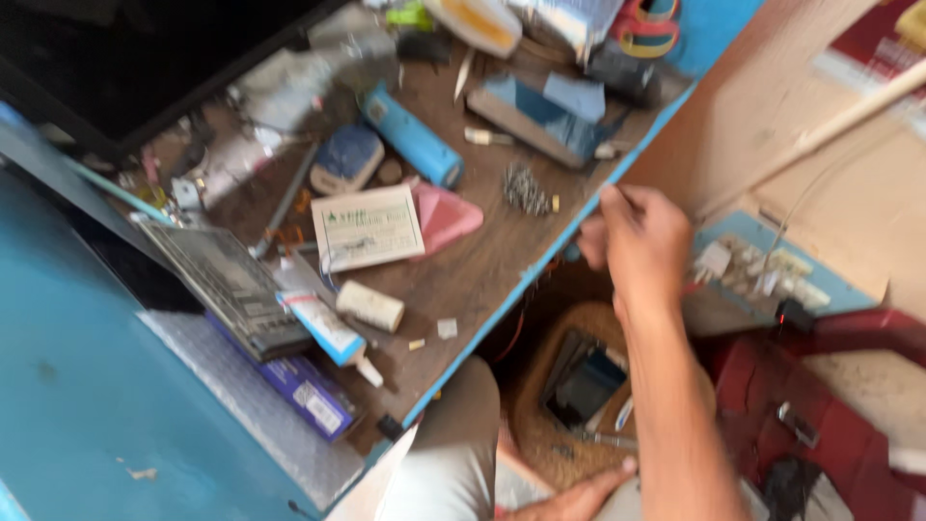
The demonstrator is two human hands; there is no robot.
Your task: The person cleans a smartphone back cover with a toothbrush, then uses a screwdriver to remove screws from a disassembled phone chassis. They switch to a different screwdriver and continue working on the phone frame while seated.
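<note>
Head view: messy wooden workbench (482, 270).
Right hand (641, 241): curled at the bench's blue edge; holding anything? Can't tell.
Left hand (579, 500): resting flat on lap, below the bench.
Screw pile (526, 188): just left of the right hand.

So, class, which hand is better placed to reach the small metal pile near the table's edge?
Probably the right hand: it is up at the table edge, close to the metal pile. The left hand lies low by the lap.
</note>
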